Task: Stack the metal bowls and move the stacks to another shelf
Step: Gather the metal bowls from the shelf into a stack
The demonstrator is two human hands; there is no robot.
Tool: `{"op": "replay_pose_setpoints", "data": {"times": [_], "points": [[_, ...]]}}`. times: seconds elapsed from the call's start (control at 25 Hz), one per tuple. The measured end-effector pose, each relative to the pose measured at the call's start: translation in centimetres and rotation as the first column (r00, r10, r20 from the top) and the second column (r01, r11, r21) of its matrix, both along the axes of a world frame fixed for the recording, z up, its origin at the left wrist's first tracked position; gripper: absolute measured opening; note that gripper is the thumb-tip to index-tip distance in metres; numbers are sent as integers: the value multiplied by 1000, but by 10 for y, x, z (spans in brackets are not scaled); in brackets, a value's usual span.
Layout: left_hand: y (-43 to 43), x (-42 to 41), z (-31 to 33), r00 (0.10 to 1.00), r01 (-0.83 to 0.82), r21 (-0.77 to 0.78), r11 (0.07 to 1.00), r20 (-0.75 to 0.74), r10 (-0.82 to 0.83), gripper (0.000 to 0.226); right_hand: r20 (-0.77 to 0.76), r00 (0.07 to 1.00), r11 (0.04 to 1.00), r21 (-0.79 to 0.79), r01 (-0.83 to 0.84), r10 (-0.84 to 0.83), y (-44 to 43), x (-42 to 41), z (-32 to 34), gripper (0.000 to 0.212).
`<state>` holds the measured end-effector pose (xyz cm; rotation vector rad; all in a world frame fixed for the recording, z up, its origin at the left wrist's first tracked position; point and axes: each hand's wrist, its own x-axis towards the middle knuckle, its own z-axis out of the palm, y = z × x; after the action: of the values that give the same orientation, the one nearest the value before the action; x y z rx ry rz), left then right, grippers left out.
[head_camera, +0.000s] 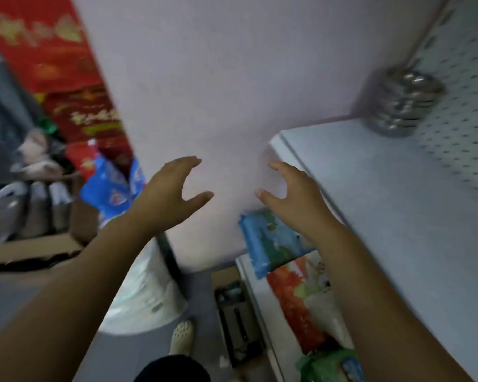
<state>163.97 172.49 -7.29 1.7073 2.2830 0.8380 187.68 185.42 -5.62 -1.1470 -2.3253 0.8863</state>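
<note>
Head view: left hand [174, 194], right hand [293, 199] spread wide, empty (likely poised for cupping); bowl stack [400, 106] at shelf [370, 188] back edge.

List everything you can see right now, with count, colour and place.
upper shelf: one, white, right side.
stack of metal bowls: one, silver, at the back of the upper shelf, top right; number of bowls blurred.
pegboard: one, white, behind the bowls.
lower shelf: one, white, below the upper shelf.
blue packet: one, on the lower shelf.
orange packet: one, next to the blue packet.
green packet: one, bottom edge, right.
red banner: one, gold print, upper left.
cardboard box: one, brown, left.
white sack: one, floor, lower centre.
shoe: one, cream, floor, bottom centre.
left hand: open, empty, mid-air.
right hand: open, empty, by the upper shelf's corner.
</note>
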Motion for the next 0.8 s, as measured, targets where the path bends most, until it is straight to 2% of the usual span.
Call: {"op": "replay_pose_setpoints", "data": {"times": [0.16,0.4,0.52,0.68,0.8], "points": [[-130,-44,-25,961,-277,-27,960,5,278,70,48,970,971,20,-239,238,-61,-80,-27,64],[-302,-74,-69,768,-630,-122,767,55,638,73,96,857,862,-60,-503,506,-157,-188,-52,68],[-374,-98,-76,683,-714,-167,680,48,729,74,107,782,789,-77,-610,615,-216,-252,-53,66],[-475,-159,-68,585,-799,-143,584,36,810,74,31,697,698,-44,-715,716,-321,-357,-46,49],[-547,-208,-59,538,-837,-125,533,-6,843,75,5,598,597,-42,-801,802,-405,-440,-44,51]]}}
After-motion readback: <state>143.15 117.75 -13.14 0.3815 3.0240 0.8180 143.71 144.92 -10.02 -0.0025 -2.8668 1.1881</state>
